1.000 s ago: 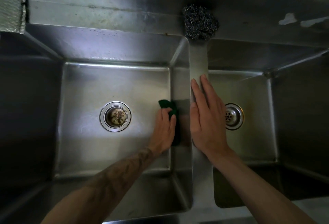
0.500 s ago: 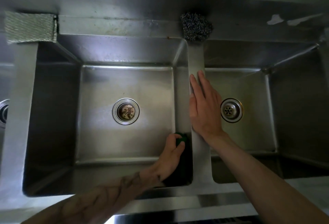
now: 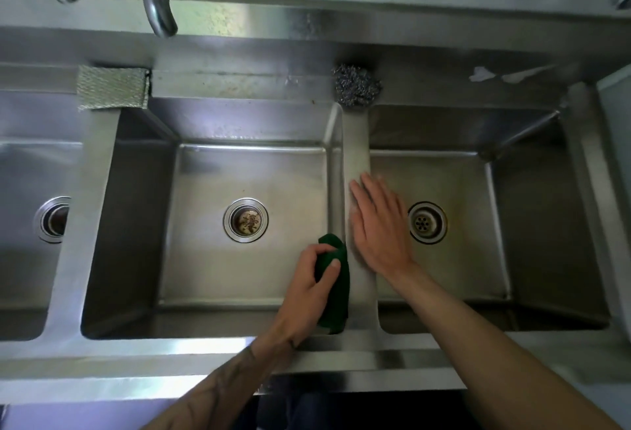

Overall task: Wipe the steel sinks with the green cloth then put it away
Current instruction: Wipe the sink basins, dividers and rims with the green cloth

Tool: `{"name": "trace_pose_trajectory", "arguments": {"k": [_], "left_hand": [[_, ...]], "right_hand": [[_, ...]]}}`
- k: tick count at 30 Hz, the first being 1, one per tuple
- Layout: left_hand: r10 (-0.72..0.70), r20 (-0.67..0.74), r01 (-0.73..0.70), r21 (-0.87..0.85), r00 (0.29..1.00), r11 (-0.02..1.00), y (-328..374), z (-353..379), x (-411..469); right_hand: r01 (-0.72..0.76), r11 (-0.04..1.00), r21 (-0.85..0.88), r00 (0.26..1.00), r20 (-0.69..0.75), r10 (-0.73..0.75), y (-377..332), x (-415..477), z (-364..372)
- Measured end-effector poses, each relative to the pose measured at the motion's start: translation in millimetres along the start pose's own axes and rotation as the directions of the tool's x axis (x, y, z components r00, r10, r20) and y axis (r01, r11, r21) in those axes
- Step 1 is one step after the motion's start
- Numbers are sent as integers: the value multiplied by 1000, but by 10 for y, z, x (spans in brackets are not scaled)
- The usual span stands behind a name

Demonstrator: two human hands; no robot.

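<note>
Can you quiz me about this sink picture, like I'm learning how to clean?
1. True or false: the right hand rests flat on the strip between two sinks.
2. Pick one: the left hand holds the green cloth against the middle sink's A) right wall, B) plughole, C) back wall.
3. What sits on the back ledge at the strip's far end?
Key: 1 true. 2 A. 3 a steel wool scourer.
</note>
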State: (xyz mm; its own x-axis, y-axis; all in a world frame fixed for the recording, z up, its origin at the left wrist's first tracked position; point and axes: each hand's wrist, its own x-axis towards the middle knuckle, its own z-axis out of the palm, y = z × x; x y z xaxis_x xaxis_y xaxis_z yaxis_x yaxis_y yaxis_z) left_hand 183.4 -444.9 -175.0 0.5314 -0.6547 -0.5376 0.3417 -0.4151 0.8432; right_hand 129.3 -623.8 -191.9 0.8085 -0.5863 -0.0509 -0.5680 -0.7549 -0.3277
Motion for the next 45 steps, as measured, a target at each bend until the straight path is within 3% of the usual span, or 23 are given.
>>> {"name": "trace_pose_trajectory", "arguments": {"k": [5, 13, 21, 30, 37, 42, 45], "left_hand": [[177, 12, -176, 155, 984, 972, 322, 45, -104], [267, 279, -357, 351, 922, 866, 754, 193, -162], [414, 281, -495, 605, 866, 624, 1002, 468, -5], [496, 212, -475, 727, 842, 496, 1122, 1060, 602], [566, 82, -403, 785, 820, 470, 1313, 1110, 1317], [490, 40, -177, 955, 871, 237, 1013, 826, 1559], [448, 19, -116, 975, 894, 191, 728, 695, 1559]], "right_hand": [[3, 995, 96, 1000, 5, -3, -116, -785, -446], [-239, 843, 482, 969, 57, 241, -76, -1233, -755], [-154, 958, 242, 987, -13, 162, 394, -1090, -1135], [15, 992, 123, 999, -46, -9, 1258, -389, -1290], [129, 990, -50, 988, -83, -133, 1554, 373, -1169], [48, 994, -100, 992, 119, -36, 1775, 717, -720], [55, 991, -119, 982, 187, -32, 1858, 769, -466]]}}
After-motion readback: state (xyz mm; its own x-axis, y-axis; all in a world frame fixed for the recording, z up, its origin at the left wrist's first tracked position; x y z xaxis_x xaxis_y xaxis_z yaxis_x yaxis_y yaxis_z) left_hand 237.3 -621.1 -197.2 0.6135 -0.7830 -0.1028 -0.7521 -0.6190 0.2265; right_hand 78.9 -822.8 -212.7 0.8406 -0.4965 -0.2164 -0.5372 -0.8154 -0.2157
